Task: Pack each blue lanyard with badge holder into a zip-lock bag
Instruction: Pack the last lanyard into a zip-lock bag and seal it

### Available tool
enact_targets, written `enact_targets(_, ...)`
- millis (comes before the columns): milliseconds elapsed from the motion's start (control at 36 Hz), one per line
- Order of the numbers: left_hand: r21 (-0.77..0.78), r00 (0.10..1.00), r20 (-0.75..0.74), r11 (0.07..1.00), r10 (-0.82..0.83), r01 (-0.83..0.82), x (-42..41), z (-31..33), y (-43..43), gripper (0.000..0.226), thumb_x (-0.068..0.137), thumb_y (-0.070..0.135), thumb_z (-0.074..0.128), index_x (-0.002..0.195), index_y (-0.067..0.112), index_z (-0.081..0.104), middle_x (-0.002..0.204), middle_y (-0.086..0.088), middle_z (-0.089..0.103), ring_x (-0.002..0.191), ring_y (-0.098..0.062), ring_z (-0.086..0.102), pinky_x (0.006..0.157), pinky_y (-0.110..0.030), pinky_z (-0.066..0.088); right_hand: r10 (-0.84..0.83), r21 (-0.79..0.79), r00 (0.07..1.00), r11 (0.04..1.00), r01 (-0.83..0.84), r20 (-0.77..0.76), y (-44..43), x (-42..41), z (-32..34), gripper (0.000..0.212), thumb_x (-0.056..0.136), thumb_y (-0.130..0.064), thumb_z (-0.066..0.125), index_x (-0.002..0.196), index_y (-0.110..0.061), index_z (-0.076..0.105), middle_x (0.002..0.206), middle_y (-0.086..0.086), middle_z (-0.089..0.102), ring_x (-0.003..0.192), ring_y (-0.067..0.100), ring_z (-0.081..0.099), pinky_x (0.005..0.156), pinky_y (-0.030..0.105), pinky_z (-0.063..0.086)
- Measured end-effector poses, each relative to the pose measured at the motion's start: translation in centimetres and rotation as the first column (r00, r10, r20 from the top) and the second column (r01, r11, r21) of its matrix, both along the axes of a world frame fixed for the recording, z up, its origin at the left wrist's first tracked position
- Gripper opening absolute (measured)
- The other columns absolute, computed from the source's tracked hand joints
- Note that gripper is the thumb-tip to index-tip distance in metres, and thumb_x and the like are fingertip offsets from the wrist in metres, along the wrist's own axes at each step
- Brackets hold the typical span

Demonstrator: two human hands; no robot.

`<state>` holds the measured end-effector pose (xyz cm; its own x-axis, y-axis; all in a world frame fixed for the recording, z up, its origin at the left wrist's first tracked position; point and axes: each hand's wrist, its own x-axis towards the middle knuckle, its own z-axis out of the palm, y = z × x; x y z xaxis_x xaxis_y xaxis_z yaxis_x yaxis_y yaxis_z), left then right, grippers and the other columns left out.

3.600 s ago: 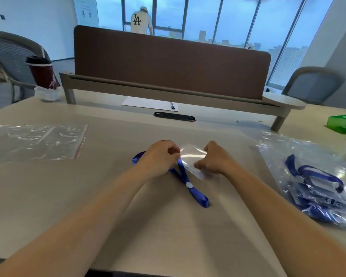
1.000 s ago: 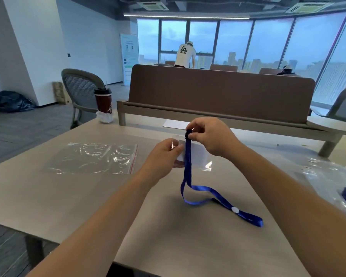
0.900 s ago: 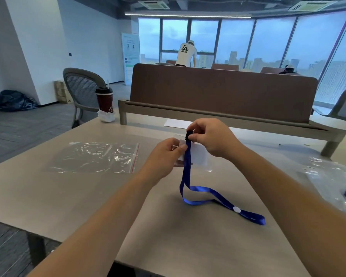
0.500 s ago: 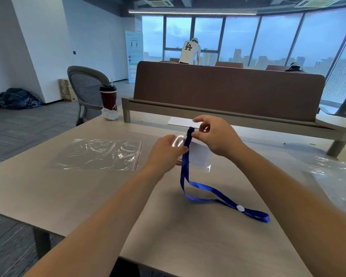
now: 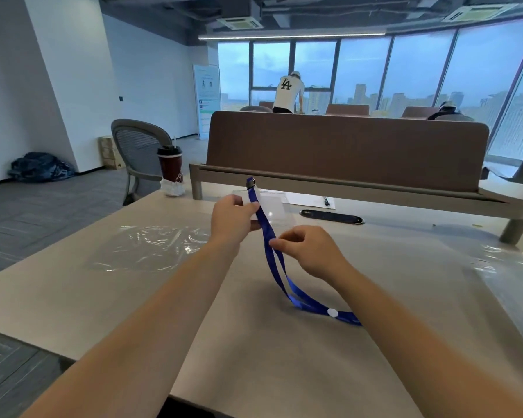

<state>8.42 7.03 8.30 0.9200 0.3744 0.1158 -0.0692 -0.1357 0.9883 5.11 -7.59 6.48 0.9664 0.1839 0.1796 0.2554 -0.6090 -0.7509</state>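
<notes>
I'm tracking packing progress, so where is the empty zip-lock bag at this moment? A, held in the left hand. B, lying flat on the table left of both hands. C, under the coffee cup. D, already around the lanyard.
B: the zip-lock bag lies flat on the table, left of the left hand holding the badge holder; the right hand pinches the blue lanyard.

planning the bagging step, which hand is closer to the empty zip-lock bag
Left. The left hand holds the badge holder beside the right edge of the zip-lock bag; the right hand pinches the blue lanyard farther right.
</notes>
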Motion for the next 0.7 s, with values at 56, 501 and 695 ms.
enact_targets(56, 0.012, 1.0, 0.014, 1.0, 0.012, -0.012, 0.1, 0.3, -0.1, 0.021, 0.095, 0.016, 0.064, 0.115, 0.014, 0.056, 0.11, -0.007, 0.067, 0.085, -0.022, 0.071, 0.079, -0.04, 0.062, 0.041, 0.067, 0.998, 0.997, -0.038, -0.042, 0.5, -0.2, -0.2, 0.017, 0.089, -0.036, 0.07, 0.098, -0.023, 0.065, 0.09, -0.009, 0.068, 0.087, 0.013, 0.063, 0.074, 0.026, 0.049)
enact_targets(501, -0.379, 0.969, 0.0, 0.896, -0.249, 0.23, -1.3, 0.9, 3.1, 0.036, 0.094, 0.011, 0.064, 0.128, 0.003, 0.054, 0.108, -0.013, 0.069, 0.09, -0.024, 0.07, 0.066, -0.031, 0.06, 0.248, 0.29, 0.925, 0.943, -0.163, -0.289, -3.0, 0.7, -1.6, 0.014, 0.094, -0.01, 0.062, 0.097, -0.009, 0.075, 0.096, 0.008, 0.075, 0.085, 0.021, 0.07, 0.086, 0.03, 0.056)
enact_targets(695, -0.195, 0.796, -0.028, 0.784, -0.604, 0.589, -3.7, 1.0, 4.3, 0.02, 0.095, 0.005, 0.058, 0.115, 0.004, 0.058, 0.1, -0.014, 0.069, 0.086, -0.026, 0.067, 0.085, -0.041, 0.057, 0.247, 0.39, 0.93, 0.912, -0.128, -0.272, -5.5, 1.8, -0.4, 0.012, 0.089, 0.004, 0.062, 0.096, 0.005, 0.071, 0.081, 0.021, 0.068, 0.074, 0.026, 0.063, 0.079, 0.036, 0.056)
